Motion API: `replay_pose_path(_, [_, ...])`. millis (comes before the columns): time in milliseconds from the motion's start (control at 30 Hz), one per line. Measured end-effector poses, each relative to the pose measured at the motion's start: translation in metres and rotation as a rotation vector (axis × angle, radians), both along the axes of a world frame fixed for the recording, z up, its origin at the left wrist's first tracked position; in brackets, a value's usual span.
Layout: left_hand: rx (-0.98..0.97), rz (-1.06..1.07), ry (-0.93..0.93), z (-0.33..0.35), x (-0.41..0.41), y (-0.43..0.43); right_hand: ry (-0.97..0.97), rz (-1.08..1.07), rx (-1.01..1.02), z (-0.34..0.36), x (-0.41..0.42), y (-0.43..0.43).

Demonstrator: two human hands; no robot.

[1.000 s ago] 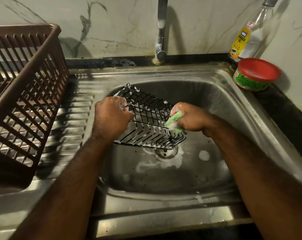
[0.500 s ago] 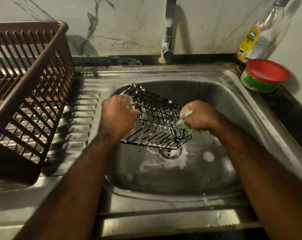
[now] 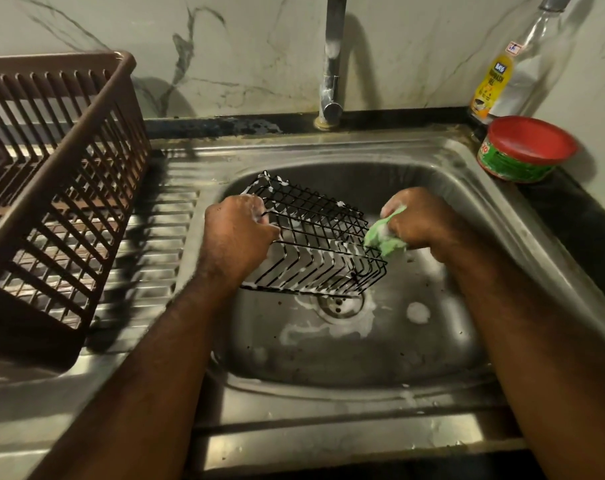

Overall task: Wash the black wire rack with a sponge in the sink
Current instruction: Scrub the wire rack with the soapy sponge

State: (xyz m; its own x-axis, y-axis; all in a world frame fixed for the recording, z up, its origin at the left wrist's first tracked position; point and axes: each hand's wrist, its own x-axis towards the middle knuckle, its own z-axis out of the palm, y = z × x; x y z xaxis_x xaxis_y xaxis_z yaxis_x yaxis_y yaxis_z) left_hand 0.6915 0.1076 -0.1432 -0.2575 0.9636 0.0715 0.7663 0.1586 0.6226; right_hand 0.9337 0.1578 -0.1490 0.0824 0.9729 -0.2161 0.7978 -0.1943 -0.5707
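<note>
left hand: my left hand (image 3: 238,237) is curled tight round the left end of the black wire rack (image 3: 314,244).
right hand: my right hand (image 3: 422,220) grips the green sponge (image 3: 384,237) in curled fingers, pressing it against the rack's right end.
edges: the steel sink (image 3: 363,147) has its back wall just behind the rack, and the tap (image 3: 332,81) stands at the back rim.
room: open basin floor lies toward me; the brown dish basket (image 3: 62,188) sits on the drainboard, well apart.
rack: tilted and foamy, between both hands over the drain (image 3: 340,303) — i cannot tell if it touches the floor.
</note>
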Motion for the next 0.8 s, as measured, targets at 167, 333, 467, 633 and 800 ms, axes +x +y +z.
replay_pose_path(167, [-0.004, 0.011, -0.019, -0.002, -0.001, 0.0, -0.132, -0.026, 0.047, 0.0, -0.004, -0.005])
replay_pose_path(333, [-0.008, -0.01, 0.017, -0.001, -0.002, 0.0, -0.137, 0.15, -0.143, -0.009, -0.018, -0.008])
replay_pose_path(467, [0.003, -0.008, 0.006, -0.004, -0.002, 0.001, 0.077, 0.112, -0.27, -0.012, -0.014, -0.007])
replay_pose_path(633, [0.022, 0.027, -0.058, -0.008, -0.003, 0.002, 0.117, 0.145, -0.301, -0.02, -0.009, -0.002])
replay_pose_path(800, [0.039, 0.01, -0.038, -0.008, -0.002, 0.002, 0.007, 0.102, -0.147, -0.02, -0.003, 0.002])
